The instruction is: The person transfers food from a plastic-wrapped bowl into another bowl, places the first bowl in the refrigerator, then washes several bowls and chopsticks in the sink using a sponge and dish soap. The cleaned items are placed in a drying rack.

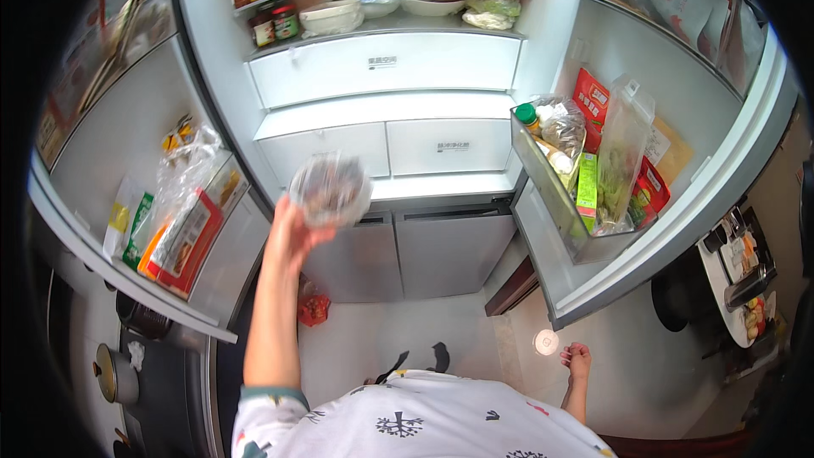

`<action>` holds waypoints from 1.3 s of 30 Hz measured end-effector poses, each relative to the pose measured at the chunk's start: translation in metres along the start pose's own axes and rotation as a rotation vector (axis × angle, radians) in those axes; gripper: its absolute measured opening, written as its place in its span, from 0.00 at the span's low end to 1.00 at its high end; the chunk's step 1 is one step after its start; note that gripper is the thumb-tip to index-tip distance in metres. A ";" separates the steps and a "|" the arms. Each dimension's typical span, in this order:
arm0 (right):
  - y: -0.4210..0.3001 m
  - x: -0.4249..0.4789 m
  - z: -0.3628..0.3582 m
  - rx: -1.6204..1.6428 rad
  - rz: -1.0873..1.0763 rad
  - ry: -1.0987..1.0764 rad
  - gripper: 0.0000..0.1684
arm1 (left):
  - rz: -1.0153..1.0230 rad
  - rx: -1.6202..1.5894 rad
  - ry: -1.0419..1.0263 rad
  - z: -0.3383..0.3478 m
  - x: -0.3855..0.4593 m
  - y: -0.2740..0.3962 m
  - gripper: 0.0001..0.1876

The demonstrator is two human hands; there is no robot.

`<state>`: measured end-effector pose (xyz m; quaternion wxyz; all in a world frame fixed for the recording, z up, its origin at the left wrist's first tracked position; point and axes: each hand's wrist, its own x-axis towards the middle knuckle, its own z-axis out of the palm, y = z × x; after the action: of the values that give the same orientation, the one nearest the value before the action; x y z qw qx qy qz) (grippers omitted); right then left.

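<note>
My left hand (299,235) grips a clear round container (331,189) from its near left side and holds it up before the open refrigerator. Brownish food shows dimly through its walls, blurred by motion. Behind it are the white lower drawers (323,147), both closed. Hanging low on the right, my right hand (576,359) has its fingers curled and nothing visible in them. The nearest thing to it is the lower corner of the right refrigerator door (674,267). Bowls (331,16), jars (285,21) and bagged food (491,7) stand on the upper shelves.
The left door (210,321) stands open, its bin holding packets and a red-edged box (184,242). Cartons and bags fill the right door bin (553,210). A red bag (313,310) sits on the floor. To the left, a lidded pot (116,374) stands by the dark counter.
</note>
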<state>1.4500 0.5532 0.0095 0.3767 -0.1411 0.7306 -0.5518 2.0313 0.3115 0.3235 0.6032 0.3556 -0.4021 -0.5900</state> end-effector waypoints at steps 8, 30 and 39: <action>-0.100 -0.039 0.075 0.114 -0.438 0.192 0.32 | -0.072 -0.074 -0.074 0.122 0.256 0.106 0.32; -0.118 -0.071 0.115 0.249 -0.490 0.407 0.33 | -0.023 0.116 -0.243 0.087 0.669 0.110 0.24; -0.111 -0.080 0.126 0.126 -0.486 0.381 0.34 | 0.077 0.116 -0.153 0.095 0.632 0.120 0.29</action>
<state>1.5697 0.4755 0.1289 0.0978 -0.1821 0.6974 -0.6862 1.9846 -0.3086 0.5135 0.5713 0.3279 -0.4938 -0.5677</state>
